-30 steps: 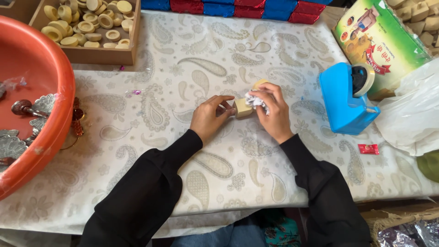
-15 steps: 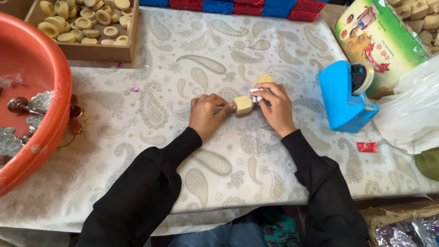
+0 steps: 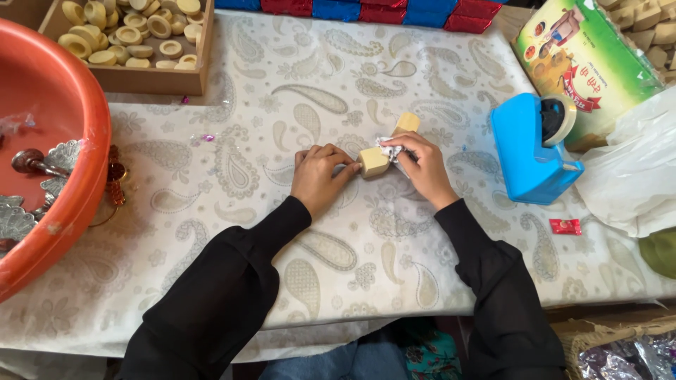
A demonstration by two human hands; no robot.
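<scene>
On the paisley cloth (image 3: 282,91), just left of the blue tape dispenser (image 3: 528,155), both my hands meet around a small tan block (image 3: 372,161). My left hand (image 3: 318,179) rests on the cloth with the fingers curled in, and the fingertips (image 3: 346,167) press against the block's left side. My right hand (image 3: 420,169) comes in from the dispenser side; its fingers are bent narrow and pinch a scrap of silver foil (image 3: 388,148) against the block's right face. So the block sits squeezed between the two hands, touching the cloth or just off it; I cannot tell which. A second tan block (image 3: 407,123) lies just behind my right hand, a little farther from me, and seems to touch the foil.

Well left of the dispenser, at the cloth's edge, is a big orange basin (image 3: 67,183) with silver ornaments (image 3: 17,218) inside. Beyond the basin, at the far edge, a wooden tray (image 3: 151,79) holds many pale round pieces (image 3: 127,32). Straight behind the dispenser a green printed pack (image 3: 584,60) lies tilted, and a white plastic bag (image 3: 634,176) bulges just to the dispenser's right. Just below the dispenser, nearer me, a small red wrapper (image 3: 565,226) lies on the cloth. Red and blue blocks (image 3: 366,10) line the far edge. My black sleeves (image 3: 232,281) reach up from the near edge.
</scene>
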